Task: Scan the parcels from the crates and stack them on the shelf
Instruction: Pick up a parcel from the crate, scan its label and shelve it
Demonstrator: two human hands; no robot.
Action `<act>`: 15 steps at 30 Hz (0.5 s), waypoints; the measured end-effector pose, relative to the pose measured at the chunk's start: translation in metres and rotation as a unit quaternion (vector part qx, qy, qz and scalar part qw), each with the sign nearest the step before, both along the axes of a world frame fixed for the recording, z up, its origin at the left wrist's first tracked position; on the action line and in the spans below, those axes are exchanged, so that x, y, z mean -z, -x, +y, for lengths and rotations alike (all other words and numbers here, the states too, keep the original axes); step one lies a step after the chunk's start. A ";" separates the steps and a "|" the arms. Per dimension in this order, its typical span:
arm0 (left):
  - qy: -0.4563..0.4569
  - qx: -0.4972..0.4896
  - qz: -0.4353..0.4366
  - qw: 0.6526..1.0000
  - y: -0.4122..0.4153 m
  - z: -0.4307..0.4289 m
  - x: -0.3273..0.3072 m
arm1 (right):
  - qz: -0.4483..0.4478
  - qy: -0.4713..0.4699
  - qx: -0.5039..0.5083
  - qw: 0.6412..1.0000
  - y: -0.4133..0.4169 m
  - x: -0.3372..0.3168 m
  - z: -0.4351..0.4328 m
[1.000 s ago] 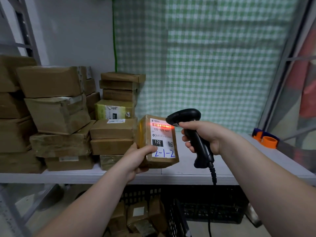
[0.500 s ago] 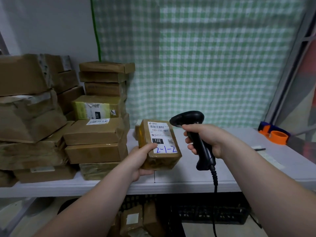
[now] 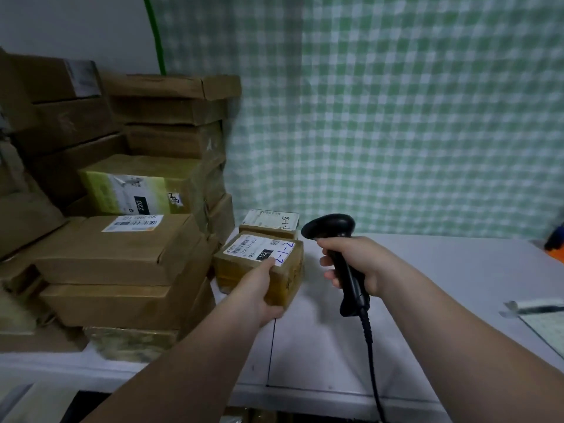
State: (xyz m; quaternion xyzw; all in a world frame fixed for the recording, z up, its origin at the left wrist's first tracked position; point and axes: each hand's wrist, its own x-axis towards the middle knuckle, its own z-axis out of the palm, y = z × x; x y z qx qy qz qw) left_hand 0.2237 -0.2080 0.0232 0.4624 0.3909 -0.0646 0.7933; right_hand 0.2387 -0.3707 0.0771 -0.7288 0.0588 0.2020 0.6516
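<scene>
Now parcel (image 3: 282, 271) in left hand (image 3: 254, 293); scanner (image 3: 341, 264) in right hand (image 3: 358, 265)

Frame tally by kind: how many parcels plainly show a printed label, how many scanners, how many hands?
Labelled parcels: 4 (held parcel, small parcel behind it, brown stacked parcel, green-printed parcel)
Scanners: 1 (scanner)
Hands: 2 (left hand, right hand)
Total: 7

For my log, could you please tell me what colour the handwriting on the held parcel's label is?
Blue ink on the white label, seen in the head view.
</scene>
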 end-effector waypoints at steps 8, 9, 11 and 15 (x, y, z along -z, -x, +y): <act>-0.033 -0.030 -0.038 0.998 -0.033 -0.001 0.007 | 0.000 -0.006 -0.020 1.000 -0.025 0.016 0.003; -0.043 -0.022 -0.047 0.998 -0.031 0.002 0.008 | 0.000 -0.005 -0.023 1.000 -0.026 0.016 0.003; -0.060 -0.004 -0.058 0.997 -0.018 0.006 0.007 | -0.002 -0.002 -0.033 0.999 -0.022 0.016 0.004; -0.122 0.073 -0.054 0.988 0.029 0.018 0.011 | -0.005 0.000 -0.063 0.998 0.000 0.017 0.008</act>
